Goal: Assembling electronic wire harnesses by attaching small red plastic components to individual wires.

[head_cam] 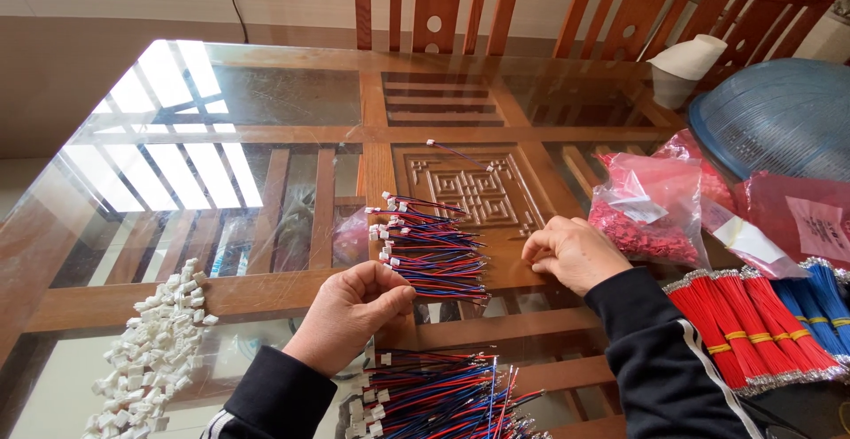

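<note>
**Two hands at a fan of red-and-blue wire leads on a glass-topped table**

The left hand (pixel 354 311) pinches a fanned bunch of thin red and blue wire leads with small white plastic plugs on their ends (pixel 429 249), thumb and fingers pressed together on the near end of the bunch. The bunch lies flat on the glass-topped wooden table (pixel 266 94), plugs pointing left. The right hand (pixel 574 253) rests just beside the bunch's right tips, fingers curled in; whether they pinch anything I cannot tell. Below the hands, at the table's near edge, lies a bigger heap of the same plugged red and blue leads (pixel 438 395). A loose pile of white plastic connector housings (pixel 155 350) sits to the left. On the right are clear bags of small red parts (pixel 642 204), banded bundles of red wires (pixel 744 324) and blue wires (pixel 819 302), and a blue mesh dome cover (pixel 784 116). One single lead (pixel 456 151) lies apart, farther up the table.
</note>
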